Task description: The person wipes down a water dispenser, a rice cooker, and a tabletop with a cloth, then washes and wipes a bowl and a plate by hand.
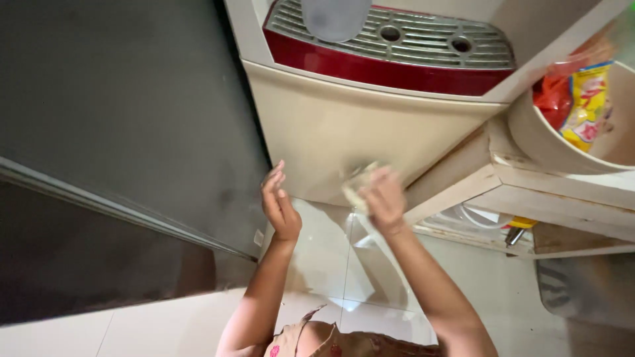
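Observation:
My right hand (383,197) presses a small pale cloth (357,182) against the cream front panel of a water dispenser (331,125). The hand is blurred and the cloth is bunched under its fingers. My left hand (279,205) hovers open beside it, fingers up and apart, near the dispenser's lower left corner, holding nothing. Above the panel sits the dispenser's red drip tray with a silver grille (410,39), and a translucent cup (334,16) stands on the grille.
A dark grey door or appliance side (119,119) fills the left. A wooden shelf (529,192) stands at the right, bearing a beige tub (549,142) with red and yellow packets (582,106). White tiled floor (331,264) lies below.

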